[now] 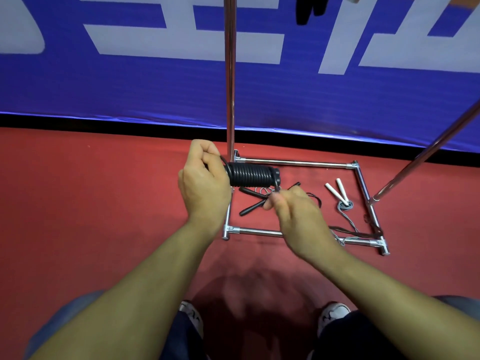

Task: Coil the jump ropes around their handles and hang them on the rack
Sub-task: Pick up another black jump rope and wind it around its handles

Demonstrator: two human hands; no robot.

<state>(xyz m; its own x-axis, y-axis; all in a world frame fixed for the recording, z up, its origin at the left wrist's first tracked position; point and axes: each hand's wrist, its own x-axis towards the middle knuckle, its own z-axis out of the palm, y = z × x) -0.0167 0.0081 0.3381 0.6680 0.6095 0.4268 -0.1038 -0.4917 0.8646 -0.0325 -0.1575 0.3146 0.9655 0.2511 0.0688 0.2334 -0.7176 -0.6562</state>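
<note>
Up close, the left hand point(204, 183) grips one end of a black jump rope point(250, 174) whose cord is wound in tight turns around its handles, held level above the red floor point(91, 203). Just beside it, the right hand point(293, 211) seems to pinch the loose cord end at the coil's other end, though blur hides the fingertips. Below, inside the chrome rack point(293, 162) base, lie another black-handled rope point(253, 203) and a white-handled rope point(337, 190).

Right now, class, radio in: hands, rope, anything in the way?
Left hand grips coiled black rope. Right hand pinches its loose end. Two ropes on floor: black-handled, white-handled. Rack unobstructed.
</note>
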